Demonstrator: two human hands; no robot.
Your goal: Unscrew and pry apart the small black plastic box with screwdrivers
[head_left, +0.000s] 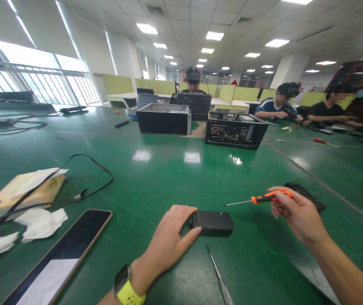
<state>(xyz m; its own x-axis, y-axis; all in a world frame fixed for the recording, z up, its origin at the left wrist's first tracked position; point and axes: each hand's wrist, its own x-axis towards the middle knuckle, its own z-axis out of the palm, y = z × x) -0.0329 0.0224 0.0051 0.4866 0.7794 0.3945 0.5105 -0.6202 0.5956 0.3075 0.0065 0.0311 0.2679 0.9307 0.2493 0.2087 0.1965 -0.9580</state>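
My left hand (175,237), with a yellow-strapped watch at the wrist, grips the left end of a small black box (216,223) lying flat on the green table. In my right hand (298,214) is a screwdriver (264,198) with an orange and black handle. Its shaft points left, and the tip is above and apart from the box. Behind my right hand lies a second black box (308,197), partly covered by the fingers. A thin metal screwdriver (217,271) rests on the table just below the held box.
A phone (63,254) lies at the left, near a tissue pack (38,190), crumpled tissues (43,222) and a black cable (100,186). Two open computer cases (164,122) stand farther back. Other people sit across the table and at the right, near another screwdriver (322,141).
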